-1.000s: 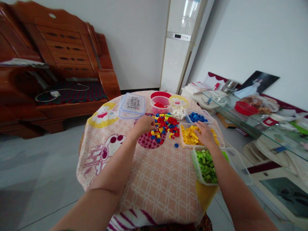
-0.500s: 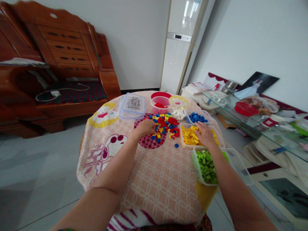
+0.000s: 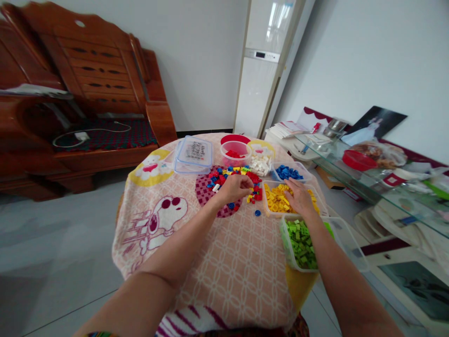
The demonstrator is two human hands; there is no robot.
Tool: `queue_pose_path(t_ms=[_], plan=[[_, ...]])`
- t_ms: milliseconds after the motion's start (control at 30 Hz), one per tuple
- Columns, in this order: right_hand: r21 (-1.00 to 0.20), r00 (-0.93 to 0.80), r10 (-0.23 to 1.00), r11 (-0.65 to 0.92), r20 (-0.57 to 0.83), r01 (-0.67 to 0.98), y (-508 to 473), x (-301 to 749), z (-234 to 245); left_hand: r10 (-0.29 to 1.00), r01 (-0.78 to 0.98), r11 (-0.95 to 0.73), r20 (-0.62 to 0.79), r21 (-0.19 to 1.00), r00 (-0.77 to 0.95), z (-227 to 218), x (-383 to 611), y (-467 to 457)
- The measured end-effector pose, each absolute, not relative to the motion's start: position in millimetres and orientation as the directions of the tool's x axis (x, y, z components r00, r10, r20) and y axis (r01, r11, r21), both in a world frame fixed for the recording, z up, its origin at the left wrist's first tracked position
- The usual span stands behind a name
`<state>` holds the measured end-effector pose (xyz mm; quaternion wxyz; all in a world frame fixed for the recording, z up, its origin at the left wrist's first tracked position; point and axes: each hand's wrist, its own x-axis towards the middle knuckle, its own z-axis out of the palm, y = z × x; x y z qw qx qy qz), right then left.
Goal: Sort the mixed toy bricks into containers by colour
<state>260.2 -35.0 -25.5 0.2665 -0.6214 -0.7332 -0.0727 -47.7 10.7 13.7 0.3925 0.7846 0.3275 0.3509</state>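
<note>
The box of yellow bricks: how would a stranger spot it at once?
Find the cloth-covered table. Along its right side, the box sits between the blue bricks and the green bricks. Unlike those neighbours, it holds yellow bricks, with the right hand over them.

Soft, cool daylight is filling the room evenly. Toward one o'clock, window-like glare is streaking the white cabinet point(image 3: 259, 84). At ten, the wooden bench point(image 3: 105, 70) is catching faint highlights; at eight, shadow is dulling the floor point(image 3: 70, 248). Wide-angle distortion is tilting uprights, and softness is smearing the yellow bricks point(image 3: 277, 199) at four.
</note>
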Motion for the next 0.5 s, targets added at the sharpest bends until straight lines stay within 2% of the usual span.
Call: queue_pose_path(t_ms=[133, 333, 500], plan=[[-0.226, -0.094, 0.878, 0.222, 0.468, 0.948, -35.1, 260.6, -25.6, 0.77, 0.133, -0.487, 0.352, 0.863, 0.533, -0.5, -18.3, -5.9], [-0.223, -0.084, 0.878, 0.21, 0.471, 0.952, -35.5, 259.1, -25.2, 0.716, 0.084, -0.565, 0.437, 0.821, 0.544, -14.9, 9.5, -25.4], [-0.219, -0.09, 0.871, 0.22, 0.483, 0.951, -35.2, 259.7, -25.4, 0.685, 0.159, -0.651, 0.483, 0.742, 0.546, -9.4, 3.6, -22.5]])
